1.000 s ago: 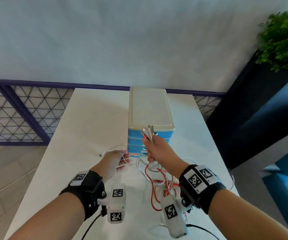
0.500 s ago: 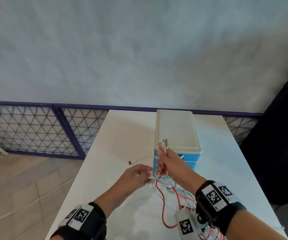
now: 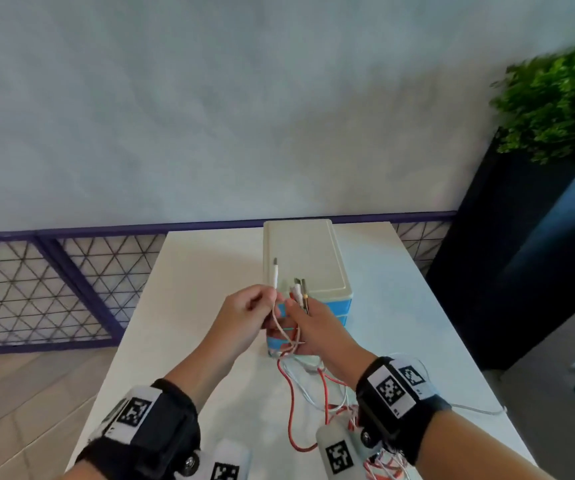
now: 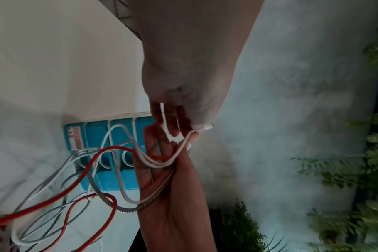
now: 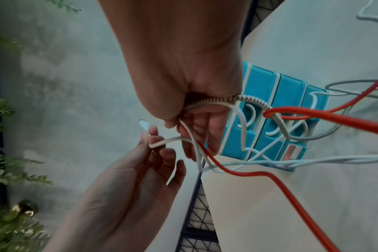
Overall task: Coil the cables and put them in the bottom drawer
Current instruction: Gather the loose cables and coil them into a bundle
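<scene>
Cables (image 3: pixel 291 393) in red, white and a ribbed grey sheath hung in loose, uncoiled loops from two raised hands down to a white table (image 3: pixel 192 306), trailing toward the person. Behind them stood a small drawer unit (image 3: pixel 305 258) with a cream top and blue drawer fronts, all pushed in, its long axis running away from the person toward the wall. The right hand (image 3: pixel 317 327) was curled around a bundle of cable ends, whose plugs (image 3: pixel 299 287) stood upright above the fist, pointing up and away. The left hand (image 3: pixel 244 317), touching or just beside the right, pinched a single white cable (image 3: pixel 274 282) between thumb and fingertips; its plug end also pointed straight up, a little higher than the bundle. A leafy green plant (image 3: pixel 556 109) filled the upper right, above a dark planter.
</scene>
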`<state>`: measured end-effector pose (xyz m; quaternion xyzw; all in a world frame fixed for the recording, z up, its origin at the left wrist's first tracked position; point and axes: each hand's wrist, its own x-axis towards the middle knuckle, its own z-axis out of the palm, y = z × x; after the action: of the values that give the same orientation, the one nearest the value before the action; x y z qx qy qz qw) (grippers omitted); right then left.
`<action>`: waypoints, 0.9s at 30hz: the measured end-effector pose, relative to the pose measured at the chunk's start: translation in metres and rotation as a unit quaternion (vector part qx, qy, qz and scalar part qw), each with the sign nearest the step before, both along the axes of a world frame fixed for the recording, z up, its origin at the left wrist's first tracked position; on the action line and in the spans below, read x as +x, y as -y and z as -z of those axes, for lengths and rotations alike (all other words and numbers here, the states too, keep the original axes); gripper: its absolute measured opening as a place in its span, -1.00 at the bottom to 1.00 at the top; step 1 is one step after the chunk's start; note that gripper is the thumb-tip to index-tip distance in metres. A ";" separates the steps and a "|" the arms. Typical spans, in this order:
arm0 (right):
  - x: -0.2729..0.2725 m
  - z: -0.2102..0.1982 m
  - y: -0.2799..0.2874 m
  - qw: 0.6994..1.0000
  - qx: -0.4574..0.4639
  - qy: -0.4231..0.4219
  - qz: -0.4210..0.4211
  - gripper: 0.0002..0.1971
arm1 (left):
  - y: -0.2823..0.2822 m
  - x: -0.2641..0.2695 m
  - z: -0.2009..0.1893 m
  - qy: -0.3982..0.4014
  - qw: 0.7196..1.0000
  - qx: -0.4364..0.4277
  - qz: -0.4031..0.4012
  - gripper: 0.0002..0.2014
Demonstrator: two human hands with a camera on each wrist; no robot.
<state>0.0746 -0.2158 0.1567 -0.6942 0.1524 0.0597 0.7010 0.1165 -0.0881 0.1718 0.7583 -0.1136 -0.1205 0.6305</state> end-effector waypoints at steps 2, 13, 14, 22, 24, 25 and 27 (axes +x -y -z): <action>0.000 0.000 0.004 0.999 -0.027 0.012 0.025 -0.74 | 0.003 0.000 0.000 0.048 0.998 0.047 0.004 -0.77; -0.003 0.001 -0.001 0.991 0.133 0.006 0.034 -0.61 | 0.000 -0.001 0.012 0.124 0.975 0.177 0.053 -0.75; -0.003 0.002 -0.001 0.991 0.131 0.008 0.034 -0.60 | 0.000 -0.004 0.011 0.131 0.973 0.181 0.054 -0.75; -0.001 -0.011 0.009 0.969 0.227 0.059 0.081 -0.66 | -0.010 -0.019 0.023 0.099 0.988 0.098 0.070 -0.89; -0.001 -0.015 0.012 0.963 0.252 0.061 0.074 -0.69 | -0.013 -0.022 0.028 0.134 0.969 0.155 0.136 -0.70; -0.002 -0.018 0.013 0.963 0.252 0.061 0.066 -0.72 | -0.013 -0.021 0.033 0.168 0.951 0.208 0.154 -0.58; -0.004 -0.024 0.011 0.965 0.253 0.057 0.046 -0.75 | -0.011 -0.018 0.042 0.229 0.919 0.274 0.165 -0.51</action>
<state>0.0708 -0.2267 0.1804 -0.4886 0.1241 0.0239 0.8633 0.0981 -0.0767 0.1293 0.8789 -0.3406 -0.0724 0.3260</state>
